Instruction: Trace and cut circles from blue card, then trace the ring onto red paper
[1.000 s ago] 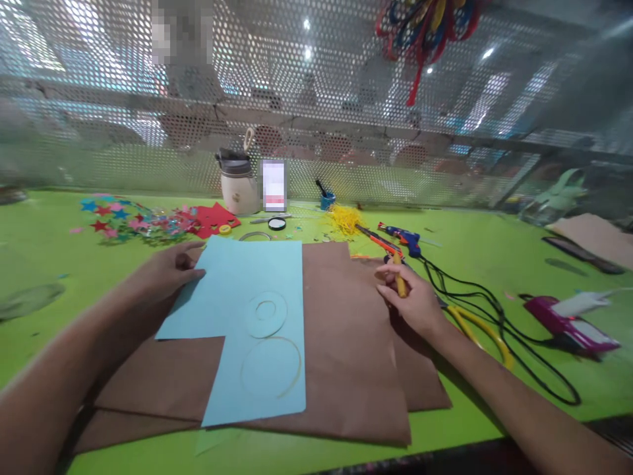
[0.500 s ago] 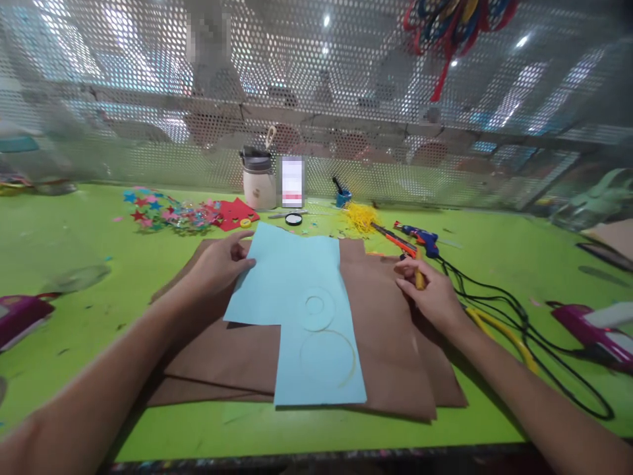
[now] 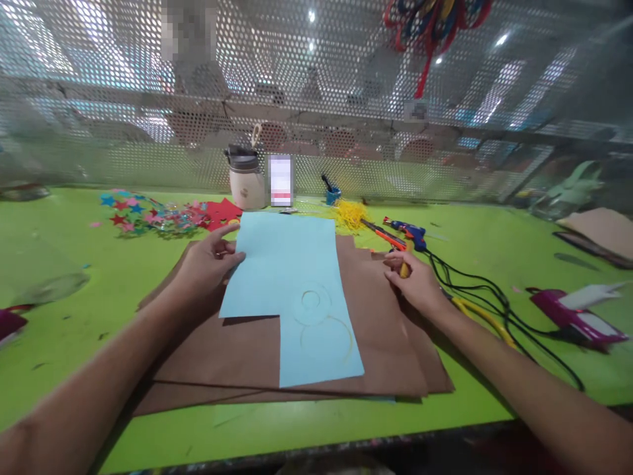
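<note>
My left hand pinches the left edge of a light blue paper sheet and lifts that side off the brown paper sheets beneath. The blue sheet has a corner cut away at the lower left and two circles cut or drawn into its lower half. My right hand rests on the brown paper at the right, fingers closed round a yellow pencil-like tool.
On the green table: coloured paper stars and red paper at the back left, a white jar, a small blue pot, yellow shreds, a blue glue gun with black cord, yellow-handled pliers, a magenta tool. Perforated mesh stands behind.
My left hand has taken hold of the blue sheet's left edge and raised and shifted it toward the back of the table. My right hand has stayed put with its yellow tool.
</note>
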Tool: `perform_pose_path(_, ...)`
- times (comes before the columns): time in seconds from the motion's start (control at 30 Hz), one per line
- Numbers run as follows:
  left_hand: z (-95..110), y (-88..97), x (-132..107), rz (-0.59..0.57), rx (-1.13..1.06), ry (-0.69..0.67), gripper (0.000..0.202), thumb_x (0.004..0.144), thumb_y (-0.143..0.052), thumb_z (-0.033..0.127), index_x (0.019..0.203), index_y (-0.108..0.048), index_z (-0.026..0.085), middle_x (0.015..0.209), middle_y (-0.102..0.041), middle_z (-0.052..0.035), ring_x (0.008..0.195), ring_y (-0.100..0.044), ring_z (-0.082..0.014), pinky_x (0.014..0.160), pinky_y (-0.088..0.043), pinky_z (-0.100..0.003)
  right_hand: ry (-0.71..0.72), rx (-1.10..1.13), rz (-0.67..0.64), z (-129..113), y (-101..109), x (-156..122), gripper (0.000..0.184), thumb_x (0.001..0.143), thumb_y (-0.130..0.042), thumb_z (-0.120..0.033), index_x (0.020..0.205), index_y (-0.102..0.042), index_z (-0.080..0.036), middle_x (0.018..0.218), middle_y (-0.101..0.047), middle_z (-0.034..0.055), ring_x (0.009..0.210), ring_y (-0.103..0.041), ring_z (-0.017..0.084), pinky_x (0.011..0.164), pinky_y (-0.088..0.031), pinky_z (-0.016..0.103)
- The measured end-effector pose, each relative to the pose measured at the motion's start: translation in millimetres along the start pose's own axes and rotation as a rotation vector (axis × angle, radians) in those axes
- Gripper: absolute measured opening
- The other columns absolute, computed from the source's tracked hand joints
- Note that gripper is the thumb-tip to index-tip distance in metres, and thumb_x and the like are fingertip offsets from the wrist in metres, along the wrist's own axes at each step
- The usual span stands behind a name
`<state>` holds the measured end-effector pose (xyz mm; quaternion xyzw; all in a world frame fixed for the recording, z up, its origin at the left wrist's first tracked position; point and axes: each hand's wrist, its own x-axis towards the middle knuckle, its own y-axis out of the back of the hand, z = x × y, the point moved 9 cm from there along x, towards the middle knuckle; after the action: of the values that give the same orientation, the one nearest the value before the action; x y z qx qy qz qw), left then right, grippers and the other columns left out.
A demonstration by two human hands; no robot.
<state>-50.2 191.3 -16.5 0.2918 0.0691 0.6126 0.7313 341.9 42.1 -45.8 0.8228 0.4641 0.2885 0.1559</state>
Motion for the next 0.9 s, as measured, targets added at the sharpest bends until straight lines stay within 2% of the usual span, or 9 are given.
perform_pose_path(0.17,8.3,-12.7,-2.4,-0.023,0.109,-0.028,0.072,0.068,-0.067,0.040,0.135,-0.055,0.015,0.078,-0.058,0.0001,0.070,-0.057,-0.0179,0.074,-0.049,-0.033,0.023,-0.052,0.027,-8.0,8.5,0.5,0.029,0.076,-0.062,-0.025,0.105,-0.066,-0.021,0.093,-0.074,0.0066,0.088,-0.070,0.025,0.086,-0.053,0.044)
perform_pose_path(0.3,11.6,-20.9,-4.9,-0.022,0.183,-0.032,0.071,0.070,-0.065,0.038,0.137,-0.055,0.017,0.081,-0.061,-0.0003,0.071,-0.057,-0.0188,0.080,-0.049,-0.035,0.197,-0.084,0.091,-45.1,23.2,-10.5,0.035,0.089,-0.057,-0.030,0.123,-0.058,-0.022,0.101,-0.072,0.0078,0.096,-0.068,0.024,0.093,-0.051,0.045)
perform_pose_path(0.4,12.0,-23.3,-6.9,-0.012,0.217,-0.026,0.070,0.072,-0.063,0.038,0.138,-0.054,0.017,0.083,-0.062,-0.0012,0.072,-0.059,-0.0196,0.082,-0.048,-0.036,0.296,0.061,0.067,-74.7,26.5,-26.1,0.042,0.097,-0.051,-0.037,0.138,-0.048,-0.025,0.106,-0.071,0.0069,0.092,-0.069,0.022,0.090,-0.054,0.044)
perform_pose_path(0.5,14.2,-24.7,-10.4,0.004,0.243,-0.020,0.068,0.073,-0.061,0.036,0.138,-0.054,0.017,0.083,-0.063,-0.0017,0.074,-0.060,-0.0203,0.083,-0.048,-0.036,0.341,0.271,-0.044,-95.8,17.4,-41.3,0.043,0.100,-0.048,-0.041,0.141,-0.046,-0.028,0.110,-0.070,0.0068,0.093,-0.070,0.021,0.089,-0.056,0.044)
perform_pose_path(0.57,17.0,-26.4,-13.3,0.007,0.256,-0.023,0.066,0.074,-0.060,0.035,0.138,-0.054,0.018,0.084,-0.064,-0.0019,0.075,-0.061,-0.0207,0.084,-0.048,-0.036,0.334,0.314,-0.118,-102.4,7.0,-48.4,0.040,0.101,-0.046,-0.041,0.138,-0.049,-0.028,0.104,-0.073,0.0052,0.092,-0.070,0.021,0.090,-0.055,0.045)
perform_pose_path(0.67,19.8,-26.6,-15.7,0.014,0.276,-0.027,0.063,0.077,-0.058,0.034,0.138,-0.054,0.018,0.085,-0.066,-0.0022,0.076,-0.062,-0.0209,0.083,-0.049,-0.035,0.346,0.179,-0.238,-106.1,-13.4,-55.3,0.031,0.101,-0.048,-0.034,0.131,-0.053,-0.028,0.093,-0.075,0.0019,0.092,-0.069,0.020,0.092,-0.051,0.045)
perform_pose_path(0.77,19.9,-24.0,-14.8,0.000,0.358,-0.012,0.063,0.080,-0.057,0.033,0.140,-0.050,0.020,0.087,-0.066,-0.0029,0.077,-0.063,-0.0219,0.082,-0.051,-0.036,0.485,0.014,-0.379,-112.6,-33.3,-64.7,0.026,0.101,-0.048,-0.024,0.126,-0.056,-0.025,0.099,-0.073,0.0040,0.096,-0.066,0.020,0.091,-0.050,0.040)
perform_pose_path(0.9,39.6,-18.3,-20.2,0.015,0.602,-0.096,0.058,0.087,-0.054,0.037,0.141,-0.048,0.016,0.115,-0.059,-0.0138,0.107,-0.058,-0.0323,0.095,-0.046,-0.048,0.623,-0.079,-0.456,-113.6,-45.8,-75.6,0.029,0.099,-0.048,-0.018,0.127,-0.055,-0.020,0.103,-0.069,0.0090,0.095,-0.062,0.020,0.086,-0.051,0.037)
